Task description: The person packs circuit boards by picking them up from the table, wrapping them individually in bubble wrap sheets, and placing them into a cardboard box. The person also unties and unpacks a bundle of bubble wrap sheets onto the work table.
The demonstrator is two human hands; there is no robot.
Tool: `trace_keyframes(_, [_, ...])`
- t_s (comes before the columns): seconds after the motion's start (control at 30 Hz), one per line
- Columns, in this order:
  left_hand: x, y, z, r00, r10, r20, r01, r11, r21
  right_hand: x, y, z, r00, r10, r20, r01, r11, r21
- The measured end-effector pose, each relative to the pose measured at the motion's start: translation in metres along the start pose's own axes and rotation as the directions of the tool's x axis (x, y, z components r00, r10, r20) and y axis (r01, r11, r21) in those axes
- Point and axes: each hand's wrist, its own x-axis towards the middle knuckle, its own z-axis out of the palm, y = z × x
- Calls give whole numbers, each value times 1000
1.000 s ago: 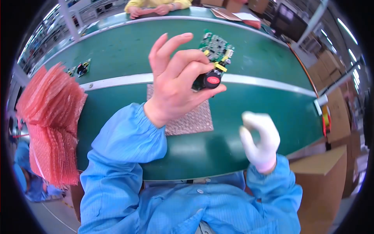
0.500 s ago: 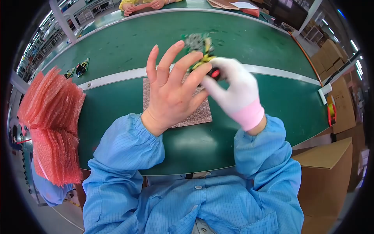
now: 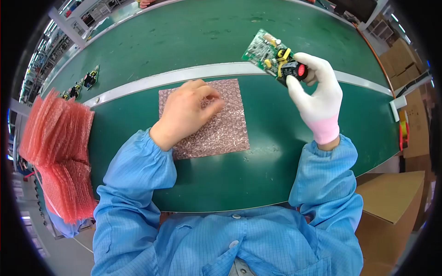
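My right hand (image 3: 320,89), in a white glove with a pink cuff, grips a green circuit board (image 3: 264,51) by its near end. The thumb and fingers are on a black cylindrical part with a red top, and the board tilts up to the left, above the table. My bare left hand (image 3: 184,110) is over a pinkish bubble-wrap bag (image 3: 221,131) that lies flat on the table. Its fingers are loosely curled downward, with the thumb apart from the index finger; the other fingertips are hidden. Whether it presses on the bag I cannot tell.
A tall stack of red bubble-wrap bags (image 3: 57,138) stands at the left edge of the green table (image 3: 221,184). Beyond a metal rail (image 3: 179,75), more circuit boards (image 3: 90,77) lie at the far left. An open cardboard box (image 3: 386,198) is at the lower right.
The circuit board has moved right and toward the camera's right side in my right hand. My left hand has come away from it, lowered over the bubble-wrap bag and curled its fingers.
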Motion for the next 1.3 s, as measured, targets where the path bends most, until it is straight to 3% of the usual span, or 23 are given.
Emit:
trace_keyframes(0.03, [-1, 1, 0, 999, 28, 26, -28, 1000, 5, -1, -5, 0, 999, -48, 1, 48, 999, -24])
trace_keyframes(0.07, [-4, -1, 8, 986, 162, -26, -158, 980, 117, -1, -9, 0, 997, -74, 14, 75, 997, -32])
trace_keyframes(0.17, [-6, 5, 5, 994, 81, 70, -86, 994, 70, -4, -11, 4, 996, -78, 38, 78, 997, -6])
trace_keyframes(0.33, [2, -5, -6, 984, 95, -153, -84, 993, 78, -4, -8, 9, 982, -191, -1, 190, 978, -81])
trace_keyframes(0.5, [6, -15, -13, 969, 113, -221, -84, 987, 137, -5, -11, 13, 930, -355, 95, 366, 917, -156])
trace_keyframes(0.63, [7, -18, -14, 964, 125, -234, -109, 991, 80, -9, -14, 16, 928, -331, 169, 354, 925, -135])
trace_keyframes(0.77, [10, -20, -19, 948, 160, -274, -141, 986, 87, -10, -16, 13, 914, -308, 264, 335, 940, -65])
trace_keyframes(0.87, [11, -24, -20, 939, 159, -306, -135, 986, 99, -11, -16, 11, 911, -155, 383, 124, 987, 103])
trace_keyframes(0.97, [11, -22, -20, 939, 183, -292, -164, 983, 88, -12, -17, 9, 892, -50, 449, -23, 988, 154])
trace_keyframes(1.07, [12, -20, -18, 940, 226, -255, -223, 974, 40, -14, -13, 14, 937, -65, 344, 19, 991, 136])
trace_keyframes(1.2, [11, -11, -13, 939, 204, -276, -239, 966, -98, -16, -18, 12, 870, -19, 493, -95, 974, 205])
trace_keyframes(1.3, [10, -2, -13, 946, 189, -265, -240, 954, -177, -20, -17, 20, 868, 10, 497, -134, 967, 215])
